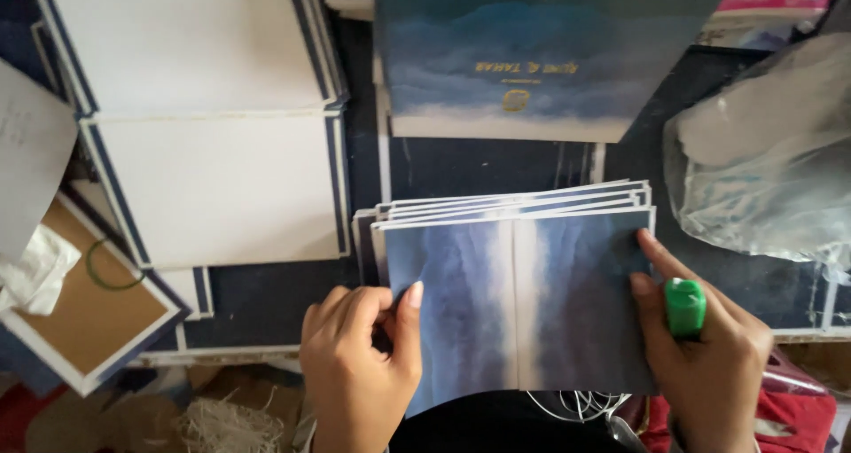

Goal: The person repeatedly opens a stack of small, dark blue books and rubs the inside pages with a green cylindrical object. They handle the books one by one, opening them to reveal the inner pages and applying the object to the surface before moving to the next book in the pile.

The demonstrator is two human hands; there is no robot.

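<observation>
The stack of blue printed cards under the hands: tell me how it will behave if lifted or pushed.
The stack of blue printed cards probably slides apart if pushed: its upper edges are already fanned out. Each sheet looks thin, so likely bendy alone and stiffer as a bundle. The left hand pinches one edge while the right hand, holding a green glue stick, steadies the other, suggesting it shifts easily.

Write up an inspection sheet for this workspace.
Surface: dark tabletop, mostly covered.
Job's things: fanned stack of blue-and-white printed cards; green glue stick.
Clutter: white navy-edged flat boxes; open box with brown base; large blue printed sheet; clear plastic bag; shredded paper.
Grips: left hand pinches the cards' edge; right hand holds the stick, touching cards.
Cables: thin white strands, kind unclear.
Surroundings: red fabric.
</observation>
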